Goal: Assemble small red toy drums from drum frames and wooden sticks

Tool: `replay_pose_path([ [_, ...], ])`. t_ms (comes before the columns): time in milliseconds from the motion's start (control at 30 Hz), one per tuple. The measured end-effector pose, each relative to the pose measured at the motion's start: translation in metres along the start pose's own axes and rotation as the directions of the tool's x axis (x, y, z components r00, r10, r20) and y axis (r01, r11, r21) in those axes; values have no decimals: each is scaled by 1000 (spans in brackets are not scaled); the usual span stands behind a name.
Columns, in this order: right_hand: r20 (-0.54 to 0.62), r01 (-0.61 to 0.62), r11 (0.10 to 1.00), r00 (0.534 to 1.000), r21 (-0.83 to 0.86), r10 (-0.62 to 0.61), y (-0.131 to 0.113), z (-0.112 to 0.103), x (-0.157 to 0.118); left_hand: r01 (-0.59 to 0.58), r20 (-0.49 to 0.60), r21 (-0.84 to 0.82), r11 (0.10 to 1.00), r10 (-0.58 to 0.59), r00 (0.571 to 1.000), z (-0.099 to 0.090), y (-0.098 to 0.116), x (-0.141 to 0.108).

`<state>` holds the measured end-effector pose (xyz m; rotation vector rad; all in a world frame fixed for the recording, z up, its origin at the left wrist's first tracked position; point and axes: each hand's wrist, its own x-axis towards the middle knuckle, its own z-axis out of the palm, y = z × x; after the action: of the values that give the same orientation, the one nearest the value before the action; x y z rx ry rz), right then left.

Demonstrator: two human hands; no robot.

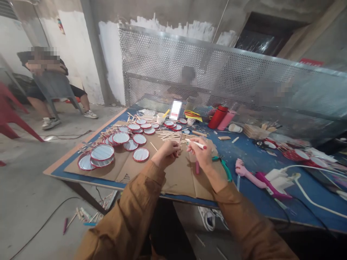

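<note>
My left hand is closed in a pinch, and a thin pale stick rises from its fingertips. Close by on the right, my right hand grips a white marker with a red end pointing right. Both hands are above a brown cardboard sheet. Below my right hand is a dark pink cylinder. Beside that wrist lie green-handled pliers, partly hidden. Left of my hands, several round pieces with red rims are spread and stacked. Loose wooden sticks lie behind my hands.
A pink and purple glue gun with a white cable is on the blue table at right. Red and pink bottles stand before a perforated metal screen. People sit behind the screen and at far left.
</note>
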<state>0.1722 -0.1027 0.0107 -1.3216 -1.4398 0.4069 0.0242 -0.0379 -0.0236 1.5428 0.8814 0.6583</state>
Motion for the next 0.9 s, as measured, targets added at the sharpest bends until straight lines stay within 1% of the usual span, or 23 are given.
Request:
replay_pose_path([
  [33, -38, -20, 995, 999, 98, 24, 1, 8, -8, 2, 9, 1, 1000, -2, 1000, 0, 1, 0],
  [67, -57, -26, 989, 998, 149, 34, 2, 14, -14, 5, 16, 1, 1000, -5, 1000, -1, 1, 0],
  [100, -77, -16, 987, 997, 161, 29, 4, 19, -18, 8, 21, 0, 1000, -8, 1000, -1, 2, -1],
  [167, -97, 27, 993, 995, 115, -16, 8, 22, -19, 18, 28, -4, 1000, -18, 999, -1, 2, -1],
  [233, -83, 69, 996, 995, 62, -64, 11, 22, -17, 30, 32, -6, 1000, -30, 999, -1, 2, -1],
  [300, -60, 83, 995, 995, 49, -80, 12, 20, -15, 37, 28, 2, 999, -37, 999, -1, 3, -2],
  [433, -32, 77, 996, 997, 50, -76, 11, 19, -16, 38, 30, 23, 999, -39, 999, -1, 4, -2],
  [600, 12, 91, 996, 996, 24, -92, 11, 21, -17, 39, 24, 11, 999, -39, 999, -1, 5, -1],
  [733, 21, 84, 996, 996, 13, -84, 13, 21, -16, 49, 30, 23, 999, -49, 998, -1, 3, 1],
  [900, 21, 51, 999, 998, -10, -51, 11, 21, -15, 16, 27, 16, 1000, -17, 999, -1, 0, 3],
])
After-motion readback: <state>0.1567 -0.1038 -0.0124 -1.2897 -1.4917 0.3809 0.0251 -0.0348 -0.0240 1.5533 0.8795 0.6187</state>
